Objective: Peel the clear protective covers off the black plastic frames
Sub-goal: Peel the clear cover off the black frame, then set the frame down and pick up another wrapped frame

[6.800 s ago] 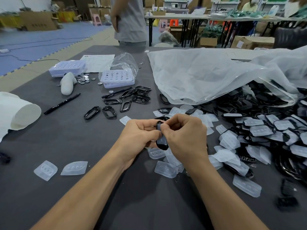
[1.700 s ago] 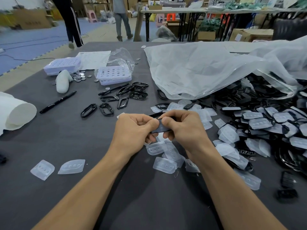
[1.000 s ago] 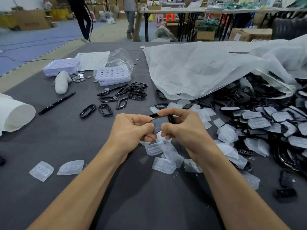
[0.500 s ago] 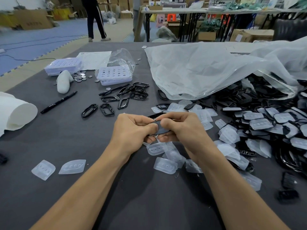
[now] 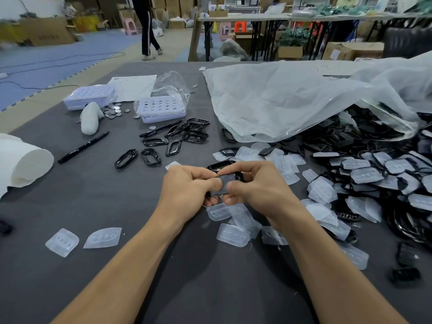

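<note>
My left hand [image 5: 187,190] and my right hand [image 5: 254,185] meet at the table's middle, both pinching one black plastic frame [image 5: 225,182] with a clear cover on it; fingers hide most of it. Several bare black frames [image 5: 174,139] lie in a group beyond my left hand. A large heap of covered frames [image 5: 374,178] spreads to the right. Loose clear covers [image 5: 233,232] lie under and before my hands, and two more clear covers [image 5: 81,239] sit at the near left.
A big translucent plastic bag [image 5: 292,99] drapes over the heap at the back right. Two lilac hole trays [image 5: 161,108], coins, a black pen [image 5: 83,147], a white paper roll [image 5: 21,164] and a sheet of paper sit to the left. A person walks beyond the table.
Both hands stay together on the same frame, turning it slightly between the fingers. The person in the background has walked to the right.
</note>
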